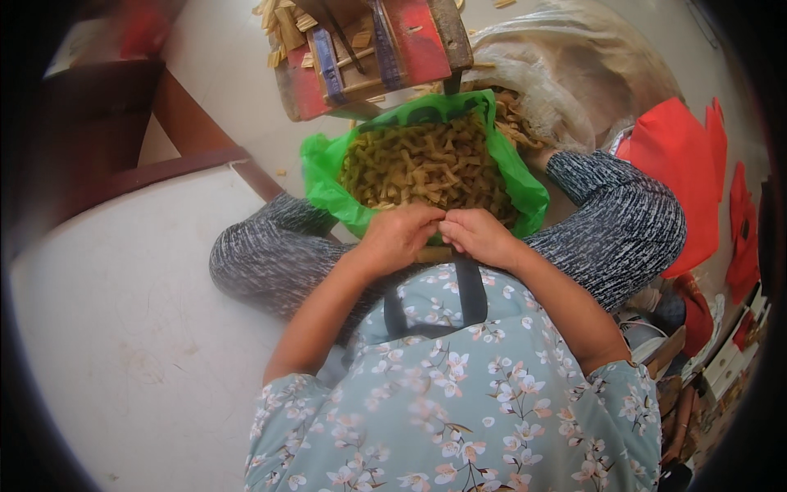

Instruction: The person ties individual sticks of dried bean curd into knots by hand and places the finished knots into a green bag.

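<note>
Looking rightward, we see a white surface, then the left hand and right hand, curled, fingertips meeting, blocking the near rim of a green bag of brown pieces; then red material. Whether they pinch anything, we can't tell.

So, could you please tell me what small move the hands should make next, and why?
Perhaps the left hand and right hand should shift slightly forward over the heaped brown pieces: they meet at the near edge of the open green bag. Whether they pinch anything is unclear.
</note>
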Tool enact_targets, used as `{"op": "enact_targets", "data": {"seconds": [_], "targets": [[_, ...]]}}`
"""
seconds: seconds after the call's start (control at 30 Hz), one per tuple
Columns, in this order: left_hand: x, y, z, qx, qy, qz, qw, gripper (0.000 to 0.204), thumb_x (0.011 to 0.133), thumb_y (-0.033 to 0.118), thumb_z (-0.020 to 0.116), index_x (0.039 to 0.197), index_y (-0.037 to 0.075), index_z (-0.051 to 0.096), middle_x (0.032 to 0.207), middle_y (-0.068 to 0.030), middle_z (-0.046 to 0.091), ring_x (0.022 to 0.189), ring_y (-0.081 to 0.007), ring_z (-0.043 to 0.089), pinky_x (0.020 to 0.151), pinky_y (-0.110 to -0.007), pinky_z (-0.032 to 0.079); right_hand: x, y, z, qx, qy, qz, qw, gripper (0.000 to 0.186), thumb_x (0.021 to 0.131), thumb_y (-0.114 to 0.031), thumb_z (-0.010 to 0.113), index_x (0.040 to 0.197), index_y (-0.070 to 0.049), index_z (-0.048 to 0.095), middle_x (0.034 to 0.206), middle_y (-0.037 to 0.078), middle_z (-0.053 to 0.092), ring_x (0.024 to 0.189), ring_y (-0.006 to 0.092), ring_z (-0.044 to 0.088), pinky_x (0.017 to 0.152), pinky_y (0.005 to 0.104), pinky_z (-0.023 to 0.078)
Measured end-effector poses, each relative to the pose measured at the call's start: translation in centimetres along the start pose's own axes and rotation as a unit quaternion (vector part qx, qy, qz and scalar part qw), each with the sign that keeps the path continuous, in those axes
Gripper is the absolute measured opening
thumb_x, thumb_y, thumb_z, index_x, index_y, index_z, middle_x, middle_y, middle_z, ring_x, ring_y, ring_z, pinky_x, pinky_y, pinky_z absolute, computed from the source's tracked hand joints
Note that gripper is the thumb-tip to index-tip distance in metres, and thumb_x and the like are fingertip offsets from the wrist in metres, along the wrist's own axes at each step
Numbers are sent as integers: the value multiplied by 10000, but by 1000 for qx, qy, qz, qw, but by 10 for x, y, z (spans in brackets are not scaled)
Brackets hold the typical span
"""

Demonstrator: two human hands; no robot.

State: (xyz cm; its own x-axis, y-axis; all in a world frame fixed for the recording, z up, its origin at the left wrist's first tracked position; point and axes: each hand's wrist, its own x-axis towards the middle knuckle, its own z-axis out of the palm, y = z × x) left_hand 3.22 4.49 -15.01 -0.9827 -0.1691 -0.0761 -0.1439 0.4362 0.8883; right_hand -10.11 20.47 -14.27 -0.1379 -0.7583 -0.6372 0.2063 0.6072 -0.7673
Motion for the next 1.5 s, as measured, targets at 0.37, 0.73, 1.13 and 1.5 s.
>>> {"op": "enact_targets", "data": {"seconds": [0.37,0.73,1.13,1.5], "targets": [[-1,107,-40,103,-120,233,960,173,714,134,680,865,87,610,677,-36,522,697,-225,584,810,-395,503,-93,-51,-18,-197,-96,-243,945,222,933,-234,583,785,-68,584,716,139,597,668,359,603,609,435,484],[45,51,-27,299,-16,114,947,157,780,96,681,934,83,662,792,-72,615,775,-286,606,856,-468,510,-21,-88,-97,-441,-3,-174,880,261,913,-275,549,817,-76,689,816,164,692,751,360,668,706,483,531],[9,-24,15,294,-305,-189,886,219,880,275,653,940,66,676,886,-201,693,870,-379,677,748,-494,519,120,97,-188,-578,189,141,781,200,857,-166,595,950,-66,743,1018,155,720,947,333,687,794,435,551],[21,-20,-11,253,-201,-229,918,269,884,254,637,1102,108,695,1039,-164,700,960,-373,664,812,-470,516,92,48,-213,-471,223,109,847,237,852,-249,613,992,-94,726,1014,150,705,942,311,678,812,452,519]]}}
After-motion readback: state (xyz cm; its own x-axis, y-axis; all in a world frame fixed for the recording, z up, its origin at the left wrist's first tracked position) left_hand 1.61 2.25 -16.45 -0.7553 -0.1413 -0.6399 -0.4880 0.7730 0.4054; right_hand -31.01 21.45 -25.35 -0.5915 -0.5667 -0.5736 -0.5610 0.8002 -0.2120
